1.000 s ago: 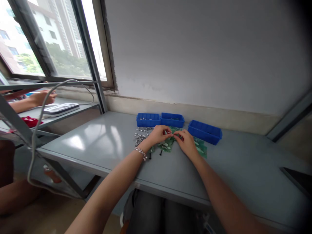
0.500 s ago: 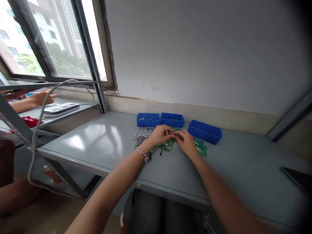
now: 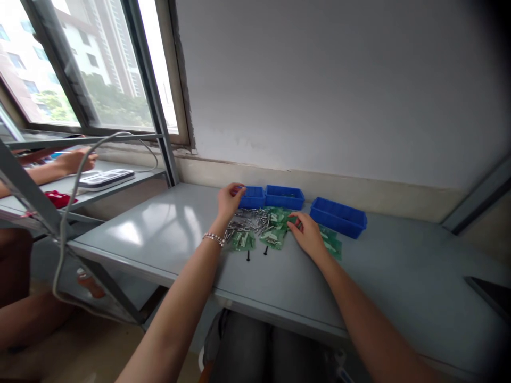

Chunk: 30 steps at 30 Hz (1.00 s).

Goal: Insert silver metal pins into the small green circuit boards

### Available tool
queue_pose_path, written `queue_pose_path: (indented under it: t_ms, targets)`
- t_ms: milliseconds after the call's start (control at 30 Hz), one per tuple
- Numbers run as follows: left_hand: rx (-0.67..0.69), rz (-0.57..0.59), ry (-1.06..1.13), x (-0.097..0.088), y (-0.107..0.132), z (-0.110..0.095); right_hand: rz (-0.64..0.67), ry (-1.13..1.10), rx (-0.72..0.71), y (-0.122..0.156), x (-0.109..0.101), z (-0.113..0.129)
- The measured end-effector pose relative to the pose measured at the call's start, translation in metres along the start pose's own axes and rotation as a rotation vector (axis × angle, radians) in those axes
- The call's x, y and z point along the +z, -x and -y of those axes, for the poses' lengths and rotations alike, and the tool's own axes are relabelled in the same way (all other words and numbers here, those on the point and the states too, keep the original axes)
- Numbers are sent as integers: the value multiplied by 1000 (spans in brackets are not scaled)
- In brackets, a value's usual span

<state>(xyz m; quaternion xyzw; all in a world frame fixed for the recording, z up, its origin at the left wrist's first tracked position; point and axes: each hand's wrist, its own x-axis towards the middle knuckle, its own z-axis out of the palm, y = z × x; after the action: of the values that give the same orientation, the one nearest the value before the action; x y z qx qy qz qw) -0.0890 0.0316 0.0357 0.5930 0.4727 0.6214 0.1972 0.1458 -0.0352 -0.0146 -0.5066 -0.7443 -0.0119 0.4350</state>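
At the left blue bin's [image 3: 255, 203] near left corner: left hand [image 3: 229, 201], fingers bent, thumb and fingertips close together; can't tell if anything is pinched. Right hand [image 3: 306, 231] half-curled beside the upper green packet [image 3: 279, 214], thumb and index tips near its edge; contact or grip unclear. Between the hands, loose metal pins [image 3: 255, 219] in a pile. Just left of right hand, a lower green packet [image 3: 273, 239]; below left hand and to its right, another green packet [image 3: 243, 241]. Two black screws [image 3: 248, 256] nearer the body than both hands. Middle blue bin [image 3: 285, 202] beyond and between hands; right blue bin [image 3: 339, 224] beyond right hand, to its right. Bracelet [image 3: 213, 238] on left wrist.
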Motion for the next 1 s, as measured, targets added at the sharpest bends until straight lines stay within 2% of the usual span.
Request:
queue_pose_path:
  t_ms: [167, 333, 500, 767, 1000]
  targets:
    - [-218, -156, 99, -9, -9, 23, 10, 0, 5, 0, 0, 0]
    - [-348, -204, 135, -9, -8, 31, 22, -10, 16, 0, 0, 1]
    - [-352, -197, 167, -3, -8, 34, 21, -21, 19, 0, 0, 2]
    - [-252, -259, 155, -6, -13, 50, 16, -30, 22, 0, -1, 3]
    - [-260, -197, 153, -9, -15, 54, 21, -38, 26, 0, -1, 2]
